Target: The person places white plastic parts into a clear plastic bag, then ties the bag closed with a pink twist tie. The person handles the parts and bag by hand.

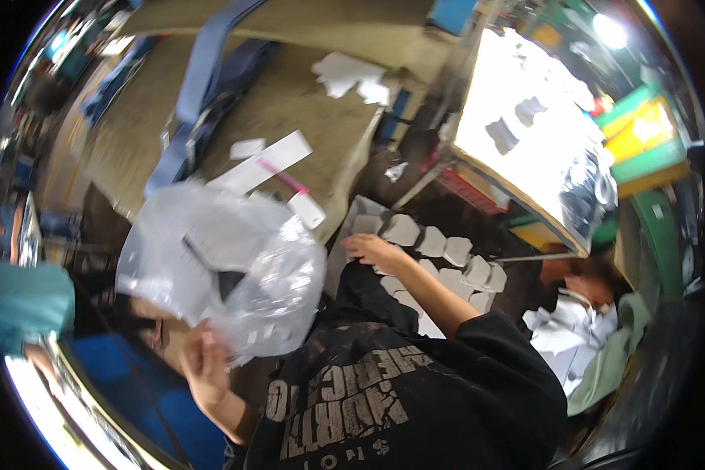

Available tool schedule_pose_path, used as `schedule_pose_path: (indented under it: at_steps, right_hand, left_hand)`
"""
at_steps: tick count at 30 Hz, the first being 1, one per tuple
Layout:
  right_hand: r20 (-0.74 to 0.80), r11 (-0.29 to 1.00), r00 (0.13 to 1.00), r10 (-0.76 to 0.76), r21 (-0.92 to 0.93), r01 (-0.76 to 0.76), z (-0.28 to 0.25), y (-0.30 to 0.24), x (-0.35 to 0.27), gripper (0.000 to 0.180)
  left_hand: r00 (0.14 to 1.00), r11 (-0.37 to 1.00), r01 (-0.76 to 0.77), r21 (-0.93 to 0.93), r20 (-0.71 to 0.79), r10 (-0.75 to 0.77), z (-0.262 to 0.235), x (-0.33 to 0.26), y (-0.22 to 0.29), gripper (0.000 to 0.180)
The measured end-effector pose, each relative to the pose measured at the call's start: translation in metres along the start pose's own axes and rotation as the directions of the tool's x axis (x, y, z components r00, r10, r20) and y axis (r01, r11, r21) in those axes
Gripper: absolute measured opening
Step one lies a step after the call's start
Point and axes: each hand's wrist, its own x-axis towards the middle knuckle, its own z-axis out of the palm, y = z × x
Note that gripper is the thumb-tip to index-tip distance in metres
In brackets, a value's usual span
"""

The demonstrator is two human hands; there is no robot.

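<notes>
My left hand (206, 362), smeared by motion, has its fingers closed on the lower edge of a large clear plastic bag (282, 270). The bag billows over the near end of the table, and something dark shows through its middle. My right hand (374, 253) reaches over the near left part of a pale box (333, 270), fingers loosely stretched and nothing seen in them. Several stacks of white cut pieces (402, 229) stand in rows inside that box.
A brownish worktable (313, 117) carries blue fabric strips (205, 74), a white card strip (270, 160) and a torn white sheet (352, 77). To the right, a bright-topped table (486, 94) holds dark pieces. White scraps (576, 337) lie near another person's hand at lower right.
</notes>
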Motion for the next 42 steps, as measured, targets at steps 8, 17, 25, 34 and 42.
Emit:
schedule_pose_path:
  at_steps: [8,17,25,34,42]
  right_hand:
    - [-0.788,0.988,0.609,-0.095,0.003,0.158,-0.248,-0.076,-0.098,0.051]
    - [-0.765,0.785,0.550,-0.335,0.096,0.612,-0.555,-0.038,-0.150,0.063]
    - [-0.855,0.699,0.263,0.446,0.517,0.494,-0.777,-0.041,-0.135,0.142]
    - [-0.930,0.850,0.360,-0.069,0.135,0.510,-0.838,-0.123,-0.069,0.107]
    - [-0.969,0.551,0.107,-0.225,-0.217,-0.806,-0.698,-0.221,0.041,0.103]
  left_hand:
    - [0.911,0.875,0.283,-0.392,-0.175,-0.373,0.012,0.064,-0.024,0.028]
    - [0.834,0.626,-0.514,0.586,0.171,0.524,0.042,0.091,0.020,0.031]
    - [0.868,0.968,0.217,0.129,-0.479,-0.131,0.083,0.081,0.044,0.048]
    - [0.845,0.924,0.313,0.222,-0.510,-0.163,0.106,0.087,0.054,0.052]
    - [0.830,0.898,0.336,0.285,-0.541,-0.139,0.123,0.090,0.051,0.056]
